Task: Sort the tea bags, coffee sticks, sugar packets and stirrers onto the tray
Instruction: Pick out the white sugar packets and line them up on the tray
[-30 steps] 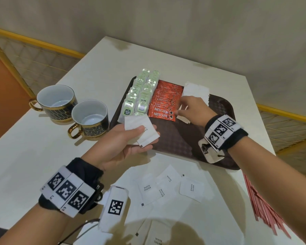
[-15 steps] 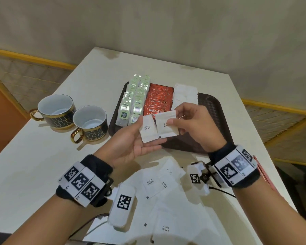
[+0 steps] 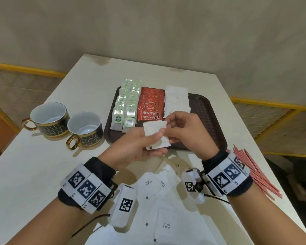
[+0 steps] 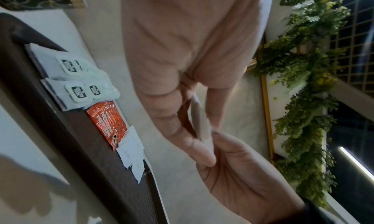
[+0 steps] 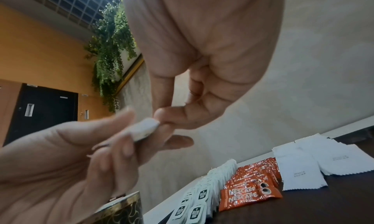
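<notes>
White sugar packets (image 3: 155, 134) are up in the air right over the near edge of the tray (image 3: 208, 121), with both hands on them. Left hand (image 3: 136, 147) is palm up, thumb clamped down on the small stack, fingers curled under it. Right hand (image 3: 185, 131) is pinching the far-right edge of the top packet between thumb and fingertips, so neither hand is loose. How many packets are in the stack I can't tell. They're tilted, long side running roughly from near-left to far-right in the head view.

On the brown tray the rows all run front to back: tea bags (image 3: 125, 108) on the left in two columns, red Nescafe coffee sticks (image 3: 149, 105) in the middle lying crosswise and overlapped, then a white pile of sugar packets (image 3: 177, 99) just right of those.

More loose sugar packets (image 3: 159, 184) are scattered on the table (image 3: 34, 170) in front of the tray. Red stirrers (image 3: 254, 172) lie in a bundle off to the right, pointing away-left to near-right. Two patterned cups (image 3: 67, 122) sit left of the tray.
</notes>
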The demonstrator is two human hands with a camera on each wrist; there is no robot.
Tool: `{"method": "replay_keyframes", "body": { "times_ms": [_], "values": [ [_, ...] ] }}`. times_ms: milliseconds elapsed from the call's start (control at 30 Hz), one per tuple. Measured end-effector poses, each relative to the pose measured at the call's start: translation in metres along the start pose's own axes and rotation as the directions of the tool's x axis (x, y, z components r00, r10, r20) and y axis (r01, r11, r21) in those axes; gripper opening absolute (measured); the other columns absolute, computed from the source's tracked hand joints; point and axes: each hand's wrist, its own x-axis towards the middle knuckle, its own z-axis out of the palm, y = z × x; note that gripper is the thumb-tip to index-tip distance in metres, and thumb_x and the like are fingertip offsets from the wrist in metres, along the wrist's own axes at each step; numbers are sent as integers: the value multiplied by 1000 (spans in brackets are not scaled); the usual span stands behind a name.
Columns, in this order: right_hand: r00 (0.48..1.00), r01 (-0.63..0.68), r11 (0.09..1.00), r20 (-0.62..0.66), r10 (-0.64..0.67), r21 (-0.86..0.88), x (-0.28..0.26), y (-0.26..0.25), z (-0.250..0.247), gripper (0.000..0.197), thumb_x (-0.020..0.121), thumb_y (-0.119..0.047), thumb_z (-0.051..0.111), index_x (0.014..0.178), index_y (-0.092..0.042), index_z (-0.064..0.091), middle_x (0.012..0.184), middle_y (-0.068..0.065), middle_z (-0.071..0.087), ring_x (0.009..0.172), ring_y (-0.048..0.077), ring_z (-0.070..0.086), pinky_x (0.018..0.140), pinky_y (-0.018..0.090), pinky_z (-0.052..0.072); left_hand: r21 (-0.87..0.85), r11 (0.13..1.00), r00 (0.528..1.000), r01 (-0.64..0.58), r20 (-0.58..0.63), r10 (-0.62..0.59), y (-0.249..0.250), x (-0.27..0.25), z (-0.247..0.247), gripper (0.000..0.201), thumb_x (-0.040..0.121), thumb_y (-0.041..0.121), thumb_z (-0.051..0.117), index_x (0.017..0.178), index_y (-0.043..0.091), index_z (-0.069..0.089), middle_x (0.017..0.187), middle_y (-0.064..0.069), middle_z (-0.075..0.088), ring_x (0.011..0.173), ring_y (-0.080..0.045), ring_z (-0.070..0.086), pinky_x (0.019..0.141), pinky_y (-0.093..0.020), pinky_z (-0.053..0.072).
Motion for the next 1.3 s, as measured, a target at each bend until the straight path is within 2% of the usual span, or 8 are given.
{"method": "replay_keyframes", "body": {
  "times_ms": [167,300,367,500,600,767,1133,1300],
  "values": [
    [990,-35,998,134,43,-58,-4,8,-2,19,78,5,73,95,2,66,82,15,67,65,18,65,60,27,57,193,980,998,55,5,-58,-3,3,0,26,95,-4,53,117,9,59,97,-11,71,76,-15,71,63,-19,56],
    [997,-66,986,33,72,-152,8,19,-27,11,79,6,72,89,1,67,87,24,70,72,23,67,62,26,57,318,940,993,122,-43,-114,-4,4,-6,60,93,8,61,145,5,31,107,-9,74,100,-32,69,98,-47,51],
    [988,-112,974,-128,88,-195,28,25,-53,11,80,8,70,86,-1,66,90,23,69,75,24,67,60,22,57,346,929,988,133,-125,-95,-3,4,-14,71,91,14,65,149,8,25,109,-3,74,102,-25,70,99,-43,51],
    [953,-215,890,-288,100,-401,88,47,-109,17,82,4,70,74,-11,67,77,10,68,60,6,64,52,18,51,399,906,979,138,-195,-63,0,2,-27,56,87,15,69,137,14,46,104,1,75,100,-19,70,89,-28,56],
    [952,-276,788,-270,145,-550,127,63,-130,21,81,0,70,71,-18,68,88,14,71,76,21,65,65,32,56,403,903,971,149,-232,-57,0,0,-30,41,92,12,62,130,19,51,102,3,76,103,-23,69,99,-38,51],
    [962,-265,704,-224,153,-659,161,77,-129,9,81,-2,72,87,-8,73,92,10,69,88,27,66,84,42,57,413,900,963,137,-267,-24,0,-1,-28,30,95,15,58,124,23,56,103,6,75,98,-10,70,95,-31,52],
    [961,-272,899,-146,235,-343,160,62,-138,23,77,6,74,96,0,64,84,8,58,79,23,65,66,24,60,448,887,960,111,-281,22,-1,4,-20,22,93,15,60,112,25,63,99,7,76,97,-9,70,90,-29,52],
    [952,-295,842,-68,298,-451,159,70,-128,17,77,9,74,80,-4,63,88,15,64,86,30,70,66,27,61,447,888,960,112,-281,20,-4,4,-19,21,93,13,59,110,25,64,99,7,76,96,-8,70,84,-24,51]
  ]
}}
